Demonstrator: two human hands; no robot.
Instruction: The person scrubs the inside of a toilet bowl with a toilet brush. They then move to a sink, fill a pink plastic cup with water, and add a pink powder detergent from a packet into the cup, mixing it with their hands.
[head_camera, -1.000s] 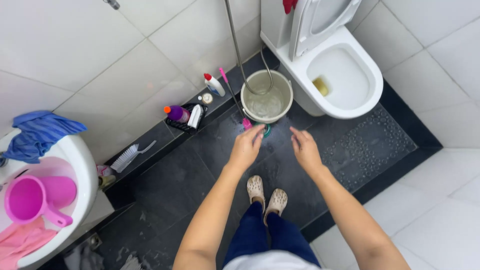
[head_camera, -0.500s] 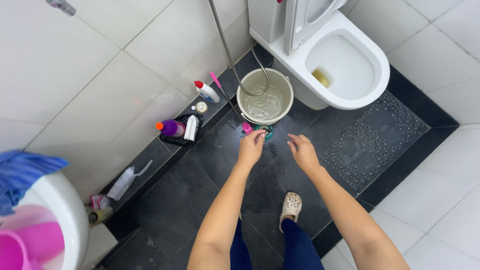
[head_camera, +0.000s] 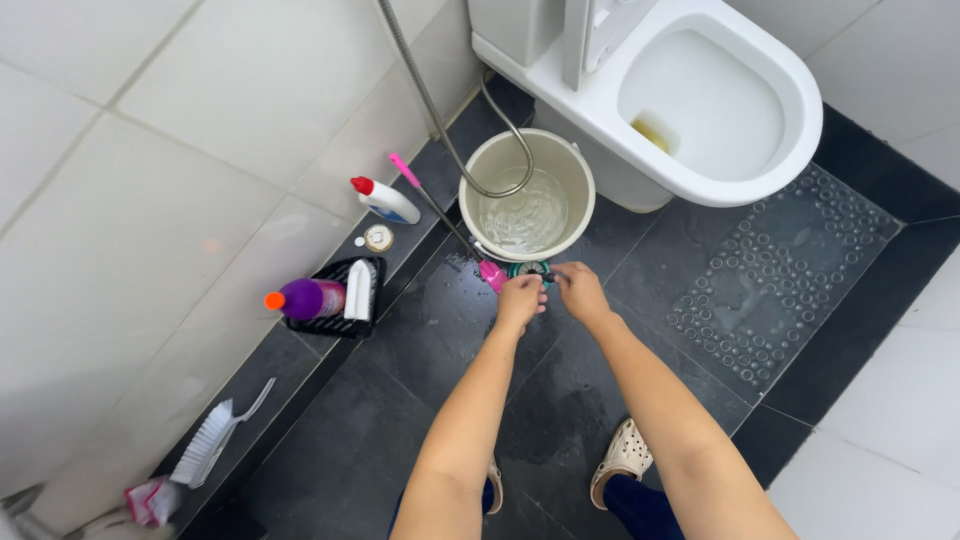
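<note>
Far left, low on the ledge: a white scrub brush (head_camera: 212, 438), bristles down, handle slanting up toward the wall. Next along, a black basket (head_camera: 340, 297) holding a purple bottle (head_camera: 306, 299) on its side, orange cap pointing left, with a white bar beside it. Above that, a small round lid (head_camera: 378, 237) and a white spray bottle (head_camera: 388, 203) with a red cap, lying tilted.

My left hand (head_camera: 519, 300) is down at the wet dark floor (head_camera: 420, 340), fingers curled in on something small and teal, the scrubber (head_camera: 527, 270), right at the foot of the bucket. How firm the hold is I cannot tell; the fingers cover most of it. A pink brush (head_camera: 440, 215) runs from the wall down to a pink head just left of my left hand, long axis slanting from upper left to lower right.

My right hand (head_camera: 578, 290) meets the left one from the right, fingers pinched toward the same scrubber, touching or almost so. Both hands are equally near; the thing lies just ahead of them, toward the bucket.

Bucket (head_camera: 527, 193): round, cream plastic, part full of water, a metal hose (head_camera: 430, 100) looped into it. Right of that, a glossy white toilet (head_camera: 700, 100), seat up. A clear bubbled mat (head_camera: 780, 290) lies flat on the floor at right.
</note>
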